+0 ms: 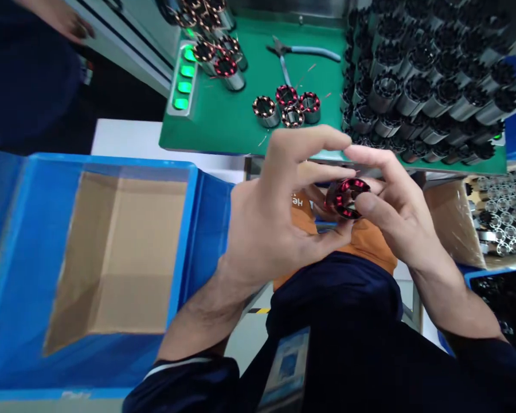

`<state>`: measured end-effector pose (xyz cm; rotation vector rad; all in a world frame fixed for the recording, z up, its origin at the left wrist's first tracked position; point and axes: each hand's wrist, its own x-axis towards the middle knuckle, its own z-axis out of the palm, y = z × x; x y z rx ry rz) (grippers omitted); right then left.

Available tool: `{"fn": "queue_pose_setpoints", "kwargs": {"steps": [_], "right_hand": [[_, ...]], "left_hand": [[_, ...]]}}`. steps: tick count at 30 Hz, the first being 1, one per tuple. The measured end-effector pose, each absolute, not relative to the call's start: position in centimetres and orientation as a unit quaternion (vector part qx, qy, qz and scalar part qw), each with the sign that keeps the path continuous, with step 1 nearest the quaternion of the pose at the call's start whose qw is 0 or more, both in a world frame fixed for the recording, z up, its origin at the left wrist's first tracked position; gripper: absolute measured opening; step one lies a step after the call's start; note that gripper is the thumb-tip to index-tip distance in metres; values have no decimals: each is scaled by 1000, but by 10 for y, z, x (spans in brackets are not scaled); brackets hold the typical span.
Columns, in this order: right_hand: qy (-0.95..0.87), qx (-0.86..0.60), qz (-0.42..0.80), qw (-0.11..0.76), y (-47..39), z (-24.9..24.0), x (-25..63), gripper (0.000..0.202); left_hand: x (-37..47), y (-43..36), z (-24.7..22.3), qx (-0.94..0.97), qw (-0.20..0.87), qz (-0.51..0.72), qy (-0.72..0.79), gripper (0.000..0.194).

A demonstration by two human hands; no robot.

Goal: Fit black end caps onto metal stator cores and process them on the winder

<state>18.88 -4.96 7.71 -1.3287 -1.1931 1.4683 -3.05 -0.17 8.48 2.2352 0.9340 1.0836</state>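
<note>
Between my two hands, in front of the green mat's near edge, is a small ring-shaped part with red windings and a black rim. My left hand is curved around its left side, fingers bent and thumb under it. My right hand holds it from the right, with the thumb on its open face. Just beyond, a small group of similar wound rings stands on the green mat, some copper-coloured and some red.
Pliers with blue handles lie at the back. Unwound cylinders fill the mat's right side. Wound cylinders stand near green-lit buttons. A blue crate is at left, a box of metal rings at right. Another person's hand shows upper left.
</note>
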Motion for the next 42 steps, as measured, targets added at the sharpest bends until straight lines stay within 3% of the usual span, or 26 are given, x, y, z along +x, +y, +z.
{"fn": "queue_pose_setpoints", "kwargs": {"steps": [5,11,17,22,27,31,35,37,42], "right_hand": [[-429,-479,663,383,-51,72,198,73],[-342,-491,689,410,-51,69,203,67],[-296,-456,697,468,-48,69,204,60],[-251,-417,720,495,-47,69,201,44],[-248,-425,710,504,-45,64,200,42],[-273,-456,649,544,-43,62,204,42],[-316,-453,614,564,-46,61,209,37],[-343,-455,602,560,-49,59,208,35],[-384,-462,580,550,-52,57,201,30]], "left_hand": [[-25,-6,67,798,307,401,329,46],[-23,-13,62,716,417,417,373,72],[-23,2,61,734,392,477,284,27],[-20,8,62,768,338,470,275,6],[-27,9,58,800,285,450,276,6],[-36,1,30,842,246,380,295,8],[-40,-4,-3,839,341,266,331,11],[-40,0,-4,775,401,324,366,6],[-24,16,31,664,476,483,315,26]]}}
